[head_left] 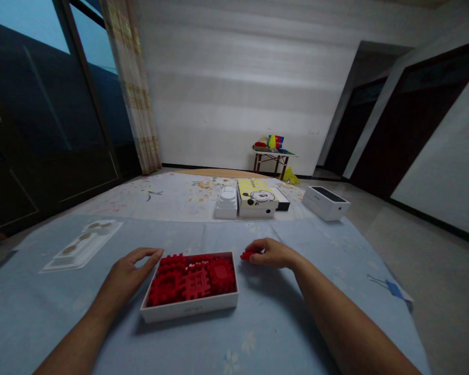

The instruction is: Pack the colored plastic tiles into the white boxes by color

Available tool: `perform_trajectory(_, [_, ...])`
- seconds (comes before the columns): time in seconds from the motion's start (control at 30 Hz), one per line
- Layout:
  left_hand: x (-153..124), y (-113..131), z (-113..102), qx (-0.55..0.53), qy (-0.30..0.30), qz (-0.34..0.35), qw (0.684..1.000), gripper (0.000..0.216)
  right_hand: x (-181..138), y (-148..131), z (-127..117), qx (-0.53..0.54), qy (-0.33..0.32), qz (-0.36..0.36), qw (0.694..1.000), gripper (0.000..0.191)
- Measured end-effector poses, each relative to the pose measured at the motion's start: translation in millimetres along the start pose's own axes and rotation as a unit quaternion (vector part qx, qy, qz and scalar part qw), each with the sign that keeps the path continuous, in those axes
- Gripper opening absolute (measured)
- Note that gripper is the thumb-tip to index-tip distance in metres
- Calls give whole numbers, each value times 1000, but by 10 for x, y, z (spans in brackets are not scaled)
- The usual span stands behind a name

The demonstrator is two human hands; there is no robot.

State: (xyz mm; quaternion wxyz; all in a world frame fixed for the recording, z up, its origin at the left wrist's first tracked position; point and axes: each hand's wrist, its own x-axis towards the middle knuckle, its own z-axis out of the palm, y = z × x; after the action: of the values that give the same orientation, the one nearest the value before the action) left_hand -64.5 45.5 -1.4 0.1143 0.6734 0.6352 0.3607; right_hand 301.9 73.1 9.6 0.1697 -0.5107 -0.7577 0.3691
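Fingers of the right hand are pinched around 1 red interlocking block, held just right of a white box filled with more red blocks. At the box's far left corner, the left hand is placed, thumb and forefinger curved; whether the rim is gripped cannot be told. Farther off, 1 yellow-and-white Mickey Mouse box is set.

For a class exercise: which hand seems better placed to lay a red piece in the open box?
Probably the right hand: it holds a red piece beside the open box, while the left hand, at the opposite side, shows none.
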Motion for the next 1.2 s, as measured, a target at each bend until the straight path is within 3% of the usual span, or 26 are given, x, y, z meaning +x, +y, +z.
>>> perform_trajectory(0.13, [-7, 77, -30, 6, 27, 27, 999, 44, 3, 108, 38, 5, 33, 15, 999, 34])
perform_trajectory(0.33, [-30, 226, -51, 11, 37, 90, 995, 40, 51, 163, 41, -55, 115, -63, 990, 28])
perform_trajectory(0.47, [-45, 309, -67, 17, 17, 128, 991, 40, 40, 33, -16, -86, 235, -96, 963, 28])
perform_trajectory(0.57, [-67, 371, -53, 53, -18, 172, 983, 36, 40, -212, -3, -44, 282, -136, 949, 28])
perform_trajectory(0.7, [-104, 404, 17, 110, -67, 201, 971, 32, 90, -590, 138, 14, 251, -200, 947, 25])
perform_trajectory(0.8, [-126, 380, 65, 131, -95, 215, 963, 30, 153, -785, 286, -6, 198, -226, 954, 23])
perform_trajectory(1.0, [-140, 344, 77, 133, -96, 229, 959, 29, 260, -934, 445, -94, 97, -264, 955, 23])
perform_trajectory(1.2, [-138, 389, 41, 124, -121, 212, 962, 30, 318, -1028, 413, -181, 53, -260, 947, 21])
